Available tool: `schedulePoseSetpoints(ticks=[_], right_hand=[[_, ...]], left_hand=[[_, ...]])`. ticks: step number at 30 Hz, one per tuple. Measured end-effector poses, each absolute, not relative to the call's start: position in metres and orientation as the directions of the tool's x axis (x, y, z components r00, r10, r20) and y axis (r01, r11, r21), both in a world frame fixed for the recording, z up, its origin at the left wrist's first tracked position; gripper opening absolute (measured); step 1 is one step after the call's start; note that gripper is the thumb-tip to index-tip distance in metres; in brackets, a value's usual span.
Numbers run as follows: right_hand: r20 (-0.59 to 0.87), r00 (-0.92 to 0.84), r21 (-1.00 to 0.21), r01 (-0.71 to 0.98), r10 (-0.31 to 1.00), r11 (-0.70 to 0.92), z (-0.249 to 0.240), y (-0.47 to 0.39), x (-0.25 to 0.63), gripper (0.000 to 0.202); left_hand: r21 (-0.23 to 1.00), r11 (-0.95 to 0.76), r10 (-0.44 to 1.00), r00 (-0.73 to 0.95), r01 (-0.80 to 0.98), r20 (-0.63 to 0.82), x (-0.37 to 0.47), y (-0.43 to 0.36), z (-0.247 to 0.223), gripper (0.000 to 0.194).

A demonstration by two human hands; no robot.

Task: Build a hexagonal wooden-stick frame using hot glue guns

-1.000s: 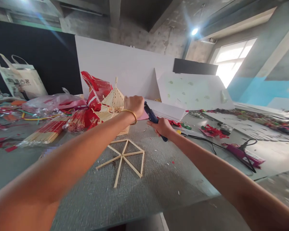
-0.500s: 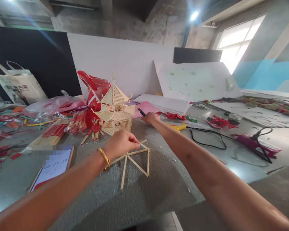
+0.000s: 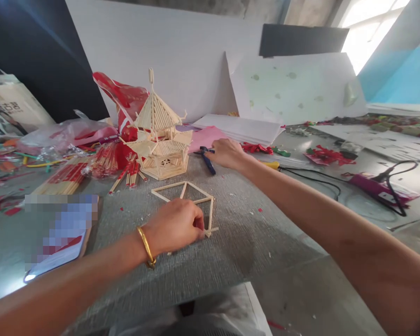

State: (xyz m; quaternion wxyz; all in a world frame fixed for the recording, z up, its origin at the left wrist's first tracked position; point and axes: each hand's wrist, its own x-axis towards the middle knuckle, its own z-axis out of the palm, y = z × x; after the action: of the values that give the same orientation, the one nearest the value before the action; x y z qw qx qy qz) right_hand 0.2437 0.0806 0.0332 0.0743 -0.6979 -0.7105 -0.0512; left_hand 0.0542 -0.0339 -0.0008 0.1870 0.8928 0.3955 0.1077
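My left hand (image 3: pixel 177 225), with a gold bracelet on the wrist, is closed in a pinch at the near right corner of a flat frame of thin wooden sticks (image 3: pixel 212 212). A short wooden stick (image 3: pixel 214 229) pokes out past its fingertips, across that corner. The hand hides part of the frame. Farther forward, my right hand (image 3: pixel 228 153) has its fingers curled at the head of dark blue pliers (image 3: pixel 207 164), whose handles are spread over the table. Left of the pliers stands a tiered pavilion model (image 3: pixel 163 149) made of sticks.
A phone (image 3: pixel 65 238) lies at the left, near bundles of red-wrapped sticks (image 3: pixel 65 175). A yellow-handled tool (image 3: pixel 271 164) with a black cord lies beyond my right forearm, and a purple box (image 3: pixel 378 189) sits farther right. White boards (image 3: pixel 297 88) lean at the back.
The view has tipped downward. My left hand has moved from the frame's far side to its near right corner. The pliers at my right hand now show with handles spread.
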Motion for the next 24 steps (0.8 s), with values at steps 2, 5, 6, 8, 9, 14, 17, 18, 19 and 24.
schedulePoseSetpoints(ticks=[2, 5, 6, 8, 9, 14, 17, 18, 19, 24], right_hand=[[0.191, -0.072, -0.030, 0.996, 0.979, 0.080, 0.036, 0.060, 0.239, 0.043], [0.202, -0.163, -0.028, 0.985, 0.966, 0.172, 0.037, 0.033, 0.230, 0.039], [0.206, -0.201, -0.026, 0.977, 0.958, 0.211, 0.036, 0.026, 0.226, 0.038], [0.208, -0.275, -0.024, 0.958, 0.939, 0.286, 0.035, 0.014, 0.220, 0.034], [0.203, -0.306, -0.027, 0.948, 0.930, 0.318, 0.033, 0.009, 0.217, 0.033], [0.158, -0.429, -0.070, 0.893, 0.889, 0.444, 0.023, -0.008, 0.208, 0.027], [0.119, -0.548, -0.109, 0.822, 0.828, 0.559, 0.017, -0.017, 0.209, 0.019], [0.102, -0.597, -0.130, 0.785, 0.796, 0.606, 0.015, -0.019, 0.210, 0.018], [0.085, -0.648, -0.161, 0.741, 0.757, 0.652, 0.014, -0.021, 0.211, 0.017], [-0.006, -0.823, -0.293, 0.544, 0.567, 0.786, 0.009, -0.025, 0.217, 0.011]], left_hand=[[0.424, -0.608, 0.734, 0.679, 0.671, -0.021, 0.054, -0.035, 0.001, 0.010], [0.462, -0.569, 0.708, 0.691, 0.680, -0.144, 0.053, -0.035, 0.004, 0.007], [0.475, -0.553, 0.703, 0.690, 0.684, -0.175, 0.052, -0.035, 0.004, 0.007], [0.486, -0.527, 0.710, 0.675, 0.698, -0.201, 0.051, -0.035, 0.004, 0.008], [0.484, -0.521, 0.714, 0.670, 0.703, -0.205, 0.050, -0.035, 0.003, 0.008], [0.444, -0.516, 0.744, 0.640, 0.733, -0.192, 0.045, -0.038, -0.001, 0.008], [0.427, -0.532, 0.753, 0.639, 0.731, -0.155, 0.043, -0.041, -0.004, 0.009], [0.425, -0.540, 0.753, 0.643, 0.726, -0.141, 0.042, -0.041, -0.005, 0.010], [0.424, -0.549, 0.751, 0.648, 0.721, -0.130, 0.041, -0.042, -0.006, 0.011], [0.418, -0.541, 0.754, 0.641, 0.730, -0.142, 0.040, -0.044, -0.007, 0.011]])
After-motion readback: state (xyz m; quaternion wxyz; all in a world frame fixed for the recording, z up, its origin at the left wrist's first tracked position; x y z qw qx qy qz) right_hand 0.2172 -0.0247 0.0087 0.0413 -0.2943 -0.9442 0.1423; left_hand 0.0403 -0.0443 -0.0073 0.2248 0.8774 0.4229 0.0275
